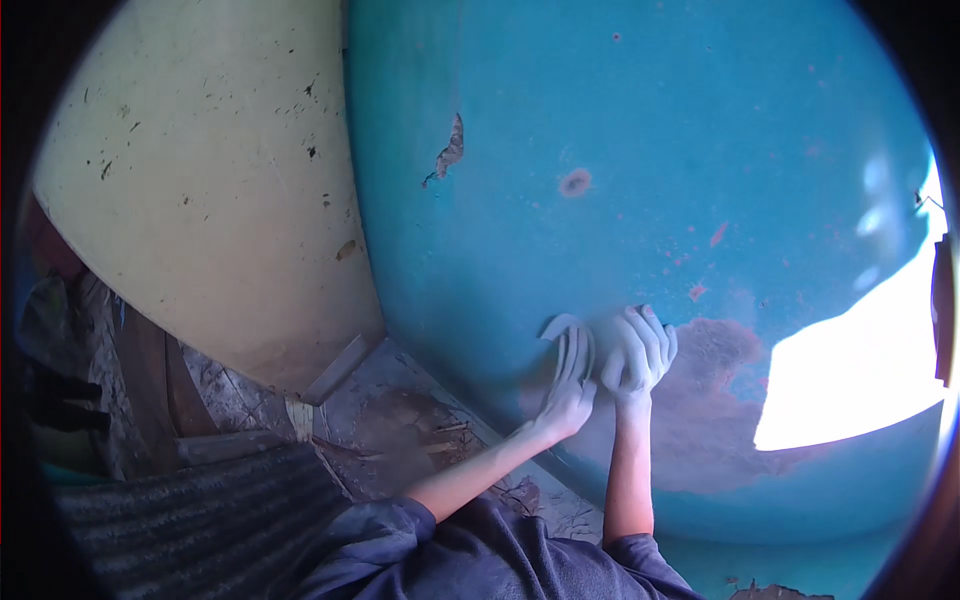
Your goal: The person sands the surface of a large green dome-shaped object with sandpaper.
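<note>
A curved blue wall [520, 240] fills most of the view, with a worn, dusty, greyish-pink patch [715, 365] low on it. My left hand [568, 395], coated in pale dust, has its fingers bent together around a curled piece of sandpaper [558, 325] against the wall. Close beside it, my right hand [637, 355] rests palm-side to the surface, fingers extended and slightly bent. It is dusty as well, and what lies under its palm is hidden.
A cream panel [220, 190] with dark chips meets the blue wall at left. Corrugated sheet [200, 515] lies below it, near wooden debris [440, 440] on the floor. Bright light [850, 370] falls on the right. Chipped spots [575, 182] mark the wall above my hands.
</note>
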`<move>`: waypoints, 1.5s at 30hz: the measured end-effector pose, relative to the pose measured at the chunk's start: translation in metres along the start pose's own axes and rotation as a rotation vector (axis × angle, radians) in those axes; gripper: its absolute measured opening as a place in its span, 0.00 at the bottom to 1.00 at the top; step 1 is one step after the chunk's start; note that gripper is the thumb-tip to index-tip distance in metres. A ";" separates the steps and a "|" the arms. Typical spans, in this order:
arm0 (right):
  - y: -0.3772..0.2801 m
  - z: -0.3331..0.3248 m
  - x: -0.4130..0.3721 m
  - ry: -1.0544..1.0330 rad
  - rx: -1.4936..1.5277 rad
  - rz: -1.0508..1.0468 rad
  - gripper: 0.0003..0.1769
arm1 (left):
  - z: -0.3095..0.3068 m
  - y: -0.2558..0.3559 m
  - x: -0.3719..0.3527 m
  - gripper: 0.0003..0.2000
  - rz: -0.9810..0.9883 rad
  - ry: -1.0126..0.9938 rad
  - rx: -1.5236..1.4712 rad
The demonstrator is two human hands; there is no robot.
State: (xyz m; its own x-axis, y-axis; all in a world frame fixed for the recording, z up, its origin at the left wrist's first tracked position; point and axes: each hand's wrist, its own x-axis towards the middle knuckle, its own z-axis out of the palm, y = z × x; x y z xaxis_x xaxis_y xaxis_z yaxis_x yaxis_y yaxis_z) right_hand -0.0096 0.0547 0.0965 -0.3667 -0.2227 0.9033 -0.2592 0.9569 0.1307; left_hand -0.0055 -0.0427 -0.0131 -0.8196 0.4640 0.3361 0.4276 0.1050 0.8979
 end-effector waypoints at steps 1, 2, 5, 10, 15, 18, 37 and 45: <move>0.000 -0.001 -0.007 0.010 -0.017 0.013 0.18 | -0.009 0.000 0.013 0.32 0.006 0.107 0.021; 0.000 -0.002 -0.017 -0.005 0.053 0.067 0.18 | -0.018 0.000 0.025 0.32 0.012 0.210 0.040; -0.013 -0.018 -0.034 -0.050 0.088 0.173 0.18 | -0.056 0.010 0.055 0.32 0.049 0.324 0.024; -0.035 -0.017 -0.038 -0.081 0.217 0.384 0.18 | -0.017 -0.005 0.021 0.32 0.201 0.053 0.297; -0.047 -0.026 -0.029 -0.073 0.262 0.527 0.20 | -0.055 0.013 0.059 0.32 0.225 0.114 0.292; -0.051 -0.029 -0.027 -0.075 0.334 0.606 0.20 | -0.079 0.025 0.081 0.32 0.209 0.256 0.204; -0.135 0.104 0.065 0.149 0.178 0.859 0.20 | -0.197 -0.021 0.111 0.32 0.636 -0.235 0.479; -0.164 0.120 0.066 0.376 0.492 1.237 0.17 | -0.246 -0.044 0.121 0.24 0.821 -0.295 0.153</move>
State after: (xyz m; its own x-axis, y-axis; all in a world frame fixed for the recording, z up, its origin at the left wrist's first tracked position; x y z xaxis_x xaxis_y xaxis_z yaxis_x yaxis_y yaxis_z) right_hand -0.0986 -0.1394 0.0854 -0.3466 0.8532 0.3898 -0.2596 0.3120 -0.9139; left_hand -0.2174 -0.2079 0.0577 -0.1091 0.6506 0.7515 0.9014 -0.2540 0.3507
